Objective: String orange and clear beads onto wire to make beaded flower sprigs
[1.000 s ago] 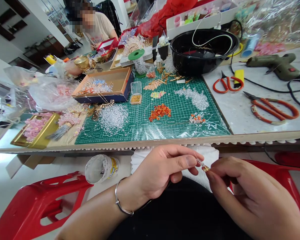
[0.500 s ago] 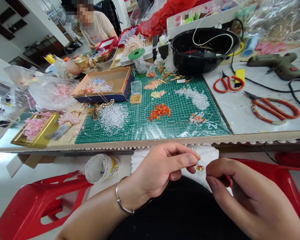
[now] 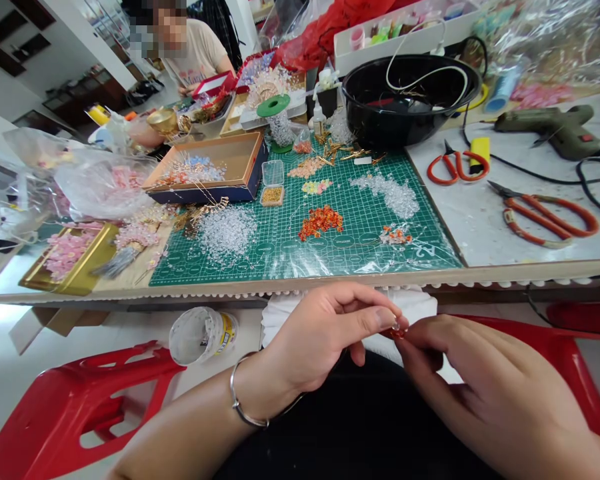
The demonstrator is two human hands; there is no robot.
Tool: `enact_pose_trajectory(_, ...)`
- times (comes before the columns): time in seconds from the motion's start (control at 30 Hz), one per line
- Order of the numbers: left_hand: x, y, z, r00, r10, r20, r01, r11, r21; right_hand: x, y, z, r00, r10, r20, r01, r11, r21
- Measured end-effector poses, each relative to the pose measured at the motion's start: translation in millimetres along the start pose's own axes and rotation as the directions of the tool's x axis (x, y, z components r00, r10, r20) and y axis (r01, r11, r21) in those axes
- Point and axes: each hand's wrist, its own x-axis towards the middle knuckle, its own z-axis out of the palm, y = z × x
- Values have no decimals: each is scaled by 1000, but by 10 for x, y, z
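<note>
Over my lap, in front of the table edge, my left hand [image 3: 330, 337] pinches a small orange beaded piece [image 3: 397, 331] between thumb and forefinger. A clear bead shows at its top. My right hand [image 3: 485, 380] is closed, its thumb and fingertips meeting the right side of the same piece; the fingertips hide part of it. On the green cutting mat [image 3: 280, 253] beyond lie orange beads [image 3: 322, 223], a heap of clear beads [image 3: 227, 235], more clear beads [image 3: 393, 195] and a small orange-and-clear cluster [image 3: 395, 235].
Red-handled pliers [image 3: 550, 213], red-handled cutters [image 3: 457, 165] and a glue gun [image 3: 550, 127] lie at the right. A black basin [image 3: 405, 127] and an open box [image 3: 210, 193] stand behind. Red stools [image 3: 70, 400] flank me, a plastic tub [image 3: 200, 337] below. Another person [image 3: 195, 50] sits far left.
My right hand has moved left and its fingertips now meet the orange piece in my left hand, which was hanging free half a second ago. My left hand has barely moved.
</note>
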Motion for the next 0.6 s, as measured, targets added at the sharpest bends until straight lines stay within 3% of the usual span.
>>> enact_pose_trajectory(0.17,8,5,-27,999,-33,4,33,999,-3,48,42,-95,996,-11,88,5,997,72)
enact_pose_trajectory(0.33,25,-13,-57,982,-137,129,143,989,-41,251,222,-226,989,-90,120,80,993,87)
enact_pose_trajectory(0.43,26,-17,-65,975,-162,151,168,985,-31,385,332,-276,966,-156,207,122,978,167)
enact_pose_trajectory(0.6,31,-13,-88,960,-214,181,222,975,-24,492,385,-311,933,-153,327,75,968,239)
